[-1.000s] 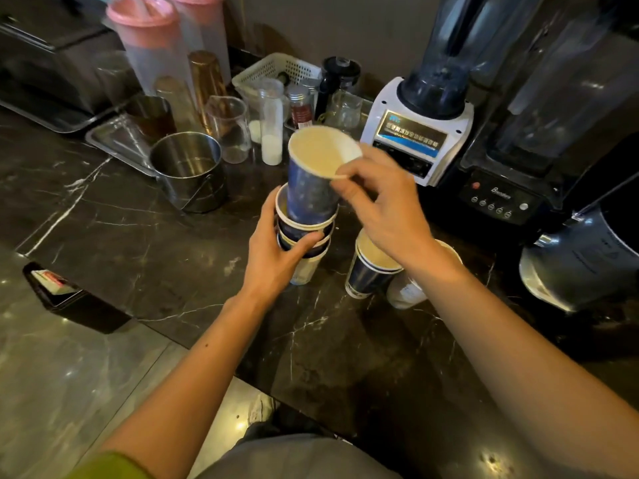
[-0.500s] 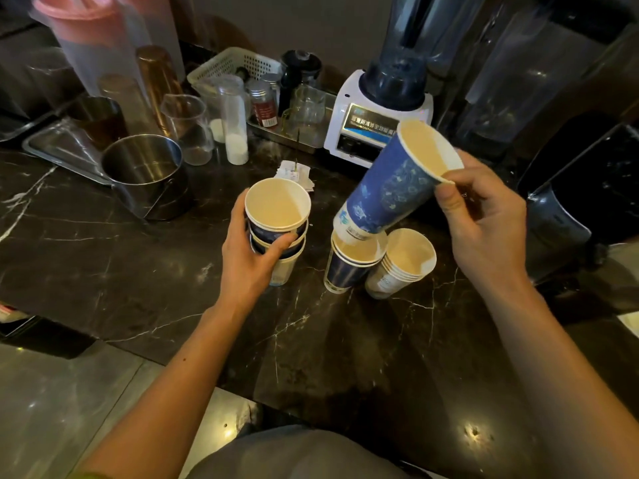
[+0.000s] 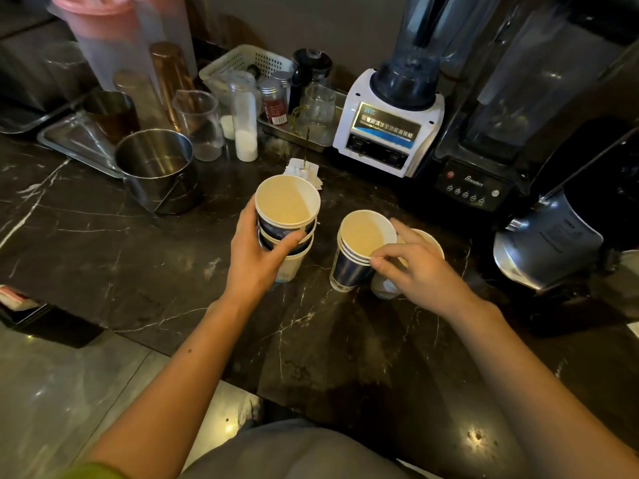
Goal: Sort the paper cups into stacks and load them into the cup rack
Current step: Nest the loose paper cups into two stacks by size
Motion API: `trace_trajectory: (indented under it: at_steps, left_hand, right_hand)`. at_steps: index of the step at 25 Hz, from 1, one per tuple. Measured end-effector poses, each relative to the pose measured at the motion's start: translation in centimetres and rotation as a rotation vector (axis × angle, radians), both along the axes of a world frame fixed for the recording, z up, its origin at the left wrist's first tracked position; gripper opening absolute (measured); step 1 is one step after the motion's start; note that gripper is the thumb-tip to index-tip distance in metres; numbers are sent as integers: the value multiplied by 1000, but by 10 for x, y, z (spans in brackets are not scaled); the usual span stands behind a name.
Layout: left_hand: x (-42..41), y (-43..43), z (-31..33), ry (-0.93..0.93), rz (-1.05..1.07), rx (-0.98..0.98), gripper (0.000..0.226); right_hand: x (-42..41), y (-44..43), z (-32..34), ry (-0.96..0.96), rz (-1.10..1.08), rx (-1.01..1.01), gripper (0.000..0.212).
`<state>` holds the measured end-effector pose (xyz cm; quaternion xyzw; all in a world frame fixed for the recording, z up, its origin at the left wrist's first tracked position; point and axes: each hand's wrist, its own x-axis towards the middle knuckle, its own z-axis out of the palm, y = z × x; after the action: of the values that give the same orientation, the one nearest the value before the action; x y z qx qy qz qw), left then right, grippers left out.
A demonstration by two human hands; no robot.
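A mixed stack of paper cups [image 3: 287, 216] stands on the dark marble counter [image 3: 103, 236], blue cups nested on a white one. My left hand [image 3: 256, 257] is wrapped around its side. To its right stands a stack of blue cups [image 3: 359, 252]. My right hand [image 3: 415, 267] holds the rim of that stack's top cup, with the thumb at the near edge and the index finger at the far edge. A stack of white cups [image 3: 430, 238] sits just behind my right hand, mostly hidden. No cup rack is in view.
A steel pail [image 3: 155, 167] stands left of the cups, with glass beakers, a jar and a metal tray behind it. A white blender [image 3: 387, 126] and a black blender [image 3: 477, 181] line the back right. A steel jug [image 3: 546, 243] sits at the far right. A folded paper slip [image 3: 304, 171] lies behind the cups.
My right hand took a tall blue cup off the left stack, carried it right and set it down into the blue stack. My left hand kept hold of the mixed stack.
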<state>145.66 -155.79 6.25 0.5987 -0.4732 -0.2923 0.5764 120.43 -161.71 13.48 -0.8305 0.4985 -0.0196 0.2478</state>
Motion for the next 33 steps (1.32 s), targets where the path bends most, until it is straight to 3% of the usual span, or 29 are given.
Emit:
trace_trajectory:
  at_steps: [2,6,9,12,17,25,29,33]
  left_hand:
    - [3,2,-1,11,-2,28,85]
    - [4,2,-1,-9,-22,34,85]
    - [6,4,-3,-7,-39,8,83]
    - [5,4,-1,-23,-42,14,82]
    - [8,5,0,-29,-44,12,80]
    - [9,8,3,2,-7,63,83]
    - [5,5,4,-6,-14,79,88]
    - [5,5,1,-14,12,95,87]
  right_hand:
    - [6,-1,11,-38,52,-60,30]
    - [53,-1,38,-310,218,-309,39]
    - [94,-7,29,-251,407,-302,31]
    - [105,-15,16,-177,431,-264,21]
    - [112,-10,24,-394,270,-247,13]
    - [56,-12,96,-737,-31,-664,14]
    - [-9,-6,94,-630,-224,-798,17]
    - [-52,5,80,-478,-282,-839,18]
